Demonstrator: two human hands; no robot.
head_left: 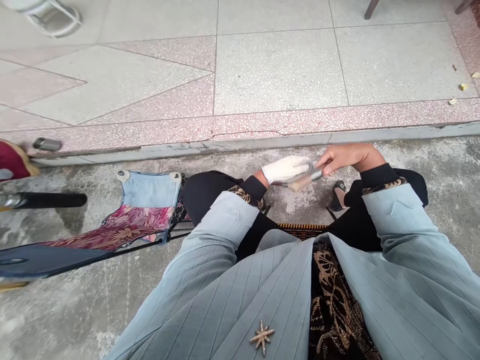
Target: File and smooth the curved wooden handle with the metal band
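My left hand, in a white knitted glove, is closed at the centre right, above my lap. Part of a thin dark brown piece shows below the glove, and a greyish curved edge shows by the fingertips. What the glove grips is blurred. My bare right hand is closed in a pinch on a paintbrush. The brush has a pale tan end and a grey metallic band. It slants down to the left, close under the gloved fingers; whether it touches what they hold, I cannot tell.
Beyond my knees runs a low step edge with terrazzo tiles above it. A folding fabric chair stands at my left. Near it are a black tube, a metal cup and a red shoe.
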